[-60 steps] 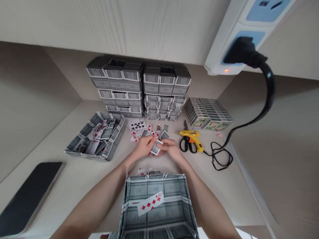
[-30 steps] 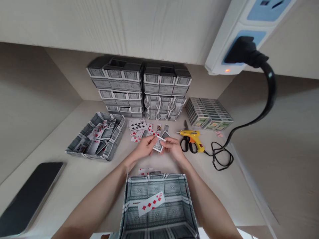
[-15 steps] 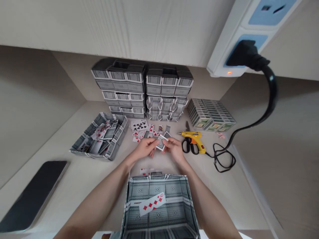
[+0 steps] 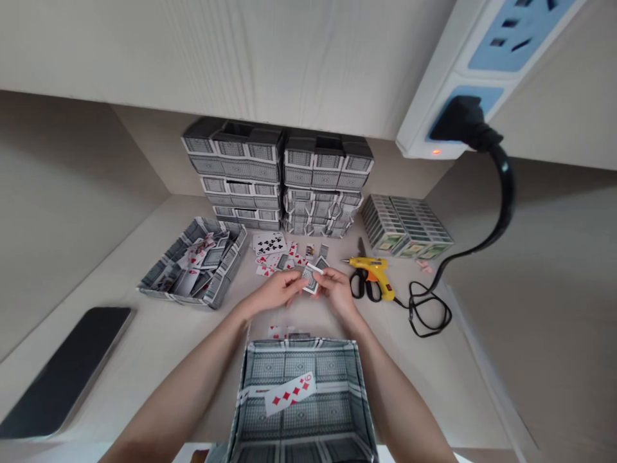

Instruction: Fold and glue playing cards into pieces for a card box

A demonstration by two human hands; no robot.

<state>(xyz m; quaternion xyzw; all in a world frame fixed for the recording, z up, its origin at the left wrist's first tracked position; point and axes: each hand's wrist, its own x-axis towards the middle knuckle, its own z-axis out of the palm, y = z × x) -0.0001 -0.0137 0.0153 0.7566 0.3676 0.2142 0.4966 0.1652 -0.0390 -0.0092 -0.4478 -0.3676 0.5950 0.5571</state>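
Between my two hands is a playing card (image 4: 310, 280), patterned back up, with a white strip along its upper edge that looks folded. My left hand (image 4: 282, 287) pinches its left side. On the right side my right hand (image 4: 336, 287) grips it with thumb and fingers. Loose playing cards (image 4: 270, 243), some face up, lie just beyond my hands. Nearest my body, between my forearms, stands an open box made of playing cards (image 4: 296, 366), with a six of diamonds (image 4: 290, 393) in it.
A yellow glue gun (image 4: 378, 276) and black-handled scissors (image 4: 359, 283) lie to the right, with a looped cord (image 4: 429, 315). At left are a card-filled tray (image 4: 224, 280) and a phone (image 4: 67, 366). Stacked card boxes (image 4: 241, 167), card packs (image 4: 405, 225) and a power strip (image 4: 463, 83) stand beyond.
The view has shifted slightly, showing more of the power strip's sockets. Both hands keep hold of the card, with only slight finger movement.
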